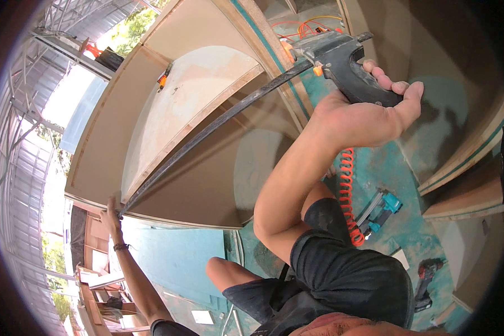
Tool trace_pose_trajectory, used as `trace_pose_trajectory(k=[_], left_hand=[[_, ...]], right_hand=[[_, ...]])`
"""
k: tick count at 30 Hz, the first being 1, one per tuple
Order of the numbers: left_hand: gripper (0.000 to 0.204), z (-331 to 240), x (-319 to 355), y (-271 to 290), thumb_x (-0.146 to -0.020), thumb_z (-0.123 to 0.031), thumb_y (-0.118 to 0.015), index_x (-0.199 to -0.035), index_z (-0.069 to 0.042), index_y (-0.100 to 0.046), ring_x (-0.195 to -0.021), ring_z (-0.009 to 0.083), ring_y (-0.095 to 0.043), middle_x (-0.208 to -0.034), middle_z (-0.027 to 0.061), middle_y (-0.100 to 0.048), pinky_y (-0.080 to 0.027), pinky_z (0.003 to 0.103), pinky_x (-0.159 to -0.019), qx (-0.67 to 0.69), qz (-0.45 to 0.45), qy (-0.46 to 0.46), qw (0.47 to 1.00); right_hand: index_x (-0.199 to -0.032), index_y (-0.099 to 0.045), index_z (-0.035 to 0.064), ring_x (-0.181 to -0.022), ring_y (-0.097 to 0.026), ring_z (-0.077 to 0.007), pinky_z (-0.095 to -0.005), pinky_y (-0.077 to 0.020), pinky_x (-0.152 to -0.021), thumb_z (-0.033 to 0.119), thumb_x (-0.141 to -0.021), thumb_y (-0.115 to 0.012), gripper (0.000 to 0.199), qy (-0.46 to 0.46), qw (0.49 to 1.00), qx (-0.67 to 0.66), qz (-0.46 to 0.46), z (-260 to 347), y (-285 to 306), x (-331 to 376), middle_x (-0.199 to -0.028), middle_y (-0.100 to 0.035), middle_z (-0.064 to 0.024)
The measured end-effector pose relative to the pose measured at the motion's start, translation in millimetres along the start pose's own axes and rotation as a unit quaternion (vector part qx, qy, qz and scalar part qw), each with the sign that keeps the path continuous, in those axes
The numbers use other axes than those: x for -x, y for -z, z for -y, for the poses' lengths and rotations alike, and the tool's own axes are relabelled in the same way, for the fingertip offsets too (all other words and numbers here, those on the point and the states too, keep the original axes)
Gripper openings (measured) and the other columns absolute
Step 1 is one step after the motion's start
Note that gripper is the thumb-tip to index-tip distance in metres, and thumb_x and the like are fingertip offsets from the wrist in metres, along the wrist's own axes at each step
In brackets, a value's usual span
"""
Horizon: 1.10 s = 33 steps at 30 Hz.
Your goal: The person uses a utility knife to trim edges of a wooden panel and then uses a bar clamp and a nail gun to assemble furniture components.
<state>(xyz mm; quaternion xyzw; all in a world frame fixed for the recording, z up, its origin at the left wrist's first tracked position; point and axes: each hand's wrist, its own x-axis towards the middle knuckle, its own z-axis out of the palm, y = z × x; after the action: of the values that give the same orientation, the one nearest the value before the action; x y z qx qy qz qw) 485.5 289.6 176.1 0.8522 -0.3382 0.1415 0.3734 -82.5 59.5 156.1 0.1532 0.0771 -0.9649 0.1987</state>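
A long black bar clamp (350, 73) spans a wooden cabinet frame (101, 145) from its lower left edge to its upper right side. My right hand (369, 117) is closed round the clamp's handle, its palm against the grip and the fingers curled over. My left hand (112, 217), with a dark wristband below it, reaches to the far end of the bar at the cabinet's left corner. Its fingers are up against that end, small in view and partly hidden, so its grip is unclear. The cabinet holds a curved pale shelf (190, 89) behind the bar.
A small orange-and-black tool (162, 79) lies on the shelf. On the green floor are a teal nail gun (386, 210), a coiled orange air hose (347, 173) and a cordless drill (427, 280). Curved panels (465, 151) stand at the right.
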Motion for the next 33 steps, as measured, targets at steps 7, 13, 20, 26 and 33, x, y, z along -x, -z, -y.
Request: trace_pose_trajectory(k=[7, 13, 20, 26, 33], left_hand=[[0.069, -13, 11, -8, -0.083, -0.061, -0.067, -0.080, 0.008, -0.069, -0.046, 0.0152, -0.050, -0.056, 0.0076, -0.054, -0.038, 0.031, -0.042, 0.014, -0.025, -0.008, 1.000], [0.063, -13, 9, -2, -0.084, -0.056, -0.068, -0.087, 0.007, -0.070, -0.046, 0.0132, -0.049, -0.060, 0.0071, -0.056, -0.036, 0.029, -0.041, 0.032, -0.004, 0.006, 0.999], [0.061, -8, 5, 1, -0.086, -0.054, -0.068, -0.088, 0.007, -0.069, -0.046, 0.0126, -0.047, -0.059, 0.0067, -0.055, -0.035, 0.028, -0.041, 0.032, 0.007, 0.001, 0.999], [0.064, -16, 10, -3, -0.084, -0.057, -0.067, -0.081, 0.006, -0.068, -0.046, 0.0137, -0.048, -0.059, 0.0072, -0.055, -0.036, 0.030, -0.042, 0.030, -0.006, 0.002, 1.000], [0.063, -14, 6, 1, -0.084, -0.057, -0.067, -0.084, 0.006, -0.070, -0.048, 0.0127, -0.049, -0.058, 0.0057, -0.054, -0.037, 0.029, -0.043, 0.002, 0.017, 0.018, 1.000]], right_hand=[[-0.080, -0.044, 0.0097, -0.068, -0.054, -0.0219, -0.0391, -0.0495, -0.069, 0.029, -0.089, -0.059, 0.026, 0.004, 0.999, -0.002, 0.037, 0, 6, -2, -0.074, -0.053, -0.0074], [-0.082, -0.047, 0.0092, -0.073, -0.057, -0.0218, -0.0391, -0.0493, -0.072, 0.029, -0.087, -0.060, 0.024, 0.001, 1.000, -0.015, 0.020, -2, 9, -2, -0.075, -0.055, -0.0067], [-0.088, -0.054, 0.0044, -0.074, -0.058, -0.0247, -0.0399, -0.0517, -0.073, 0.026, -0.086, -0.061, 0.023, 0.008, 0.998, -0.035, 0.053, -1, 10, 2, -0.078, -0.056, -0.0090], [-0.103, -0.058, -0.0032, -0.076, -0.060, -0.0283, -0.0437, -0.0548, -0.075, 0.024, -0.086, -0.060, 0.033, -0.002, 0.997, -0.041, 0.064, 2, 12, 3, -0.086, -0.058, -0.0123], [-0.110, -0.059, -0.0023, -0.094, -0.061, -0.0255, -0.0460, -0.0527, -0.080, 0.024, -0.085, -0.058, 0.036, -0.015, 0.993, -0.051, 0.105, 3, 13, 1, -0.097, -0.063, -0.0132]])
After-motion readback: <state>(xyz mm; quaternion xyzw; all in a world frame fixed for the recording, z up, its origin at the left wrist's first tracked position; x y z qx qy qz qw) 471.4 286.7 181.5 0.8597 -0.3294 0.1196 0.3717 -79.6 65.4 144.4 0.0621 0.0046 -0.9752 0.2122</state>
